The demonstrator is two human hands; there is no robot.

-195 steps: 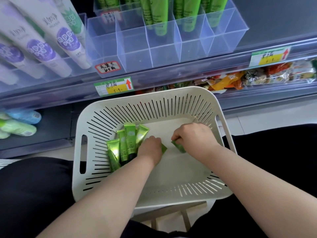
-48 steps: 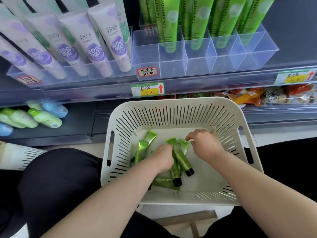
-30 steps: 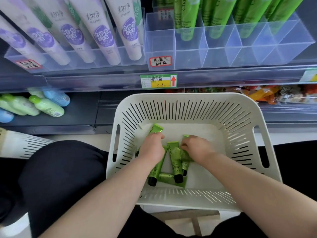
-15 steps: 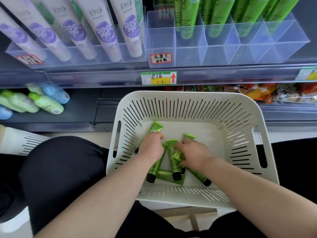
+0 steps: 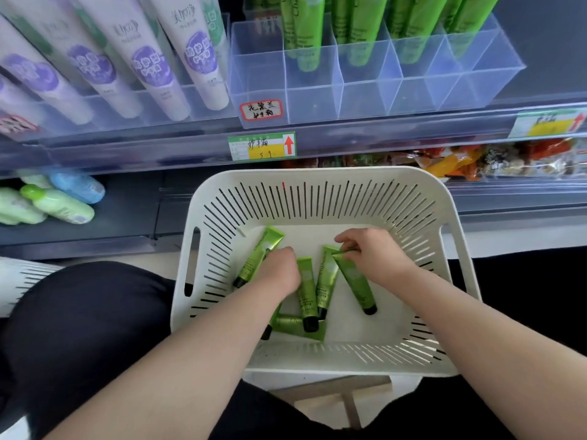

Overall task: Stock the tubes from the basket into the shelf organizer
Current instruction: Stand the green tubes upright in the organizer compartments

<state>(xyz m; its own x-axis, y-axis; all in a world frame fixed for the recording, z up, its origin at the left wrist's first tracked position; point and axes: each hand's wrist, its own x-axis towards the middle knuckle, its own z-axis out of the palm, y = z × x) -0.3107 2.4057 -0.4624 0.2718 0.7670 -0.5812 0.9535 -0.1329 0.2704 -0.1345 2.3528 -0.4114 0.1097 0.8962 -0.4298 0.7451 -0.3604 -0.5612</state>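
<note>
A white slotted basket (image 5: 317,174) sits in front of me with several small green tubes lying loose on its floor. My left hand (image 5: 281,271) reaches down among them, fingers curled over the left tube (image 5: 254,263). My right hand (image 5: 373,254) pinches the crimped end of another green tube (image 5: 355,282), whose black cap points toward me. Two more tubes (image 5: 306,290) lie between my hands. Above, the clear shelf organizer (image 5: 314,93) has bare front compartments, and tall green tubes (image 5: 305,33) stand in its back row.
White and purple tubes (image 5: 158,65) fill the tray left of the organizer. Price tags (image 5: 262,149) line the shelf edge. Bottles (image 5: 57,204) lie on the lower shelf at left, snack packs (image 5: 476,160) at right. A second white basket (image 5: 19,281) is at the left edge.
My right hand has moved toward the far side of the basket, drawing its tube along by the crimped end. My left hand stays on the left tubes.
</note>
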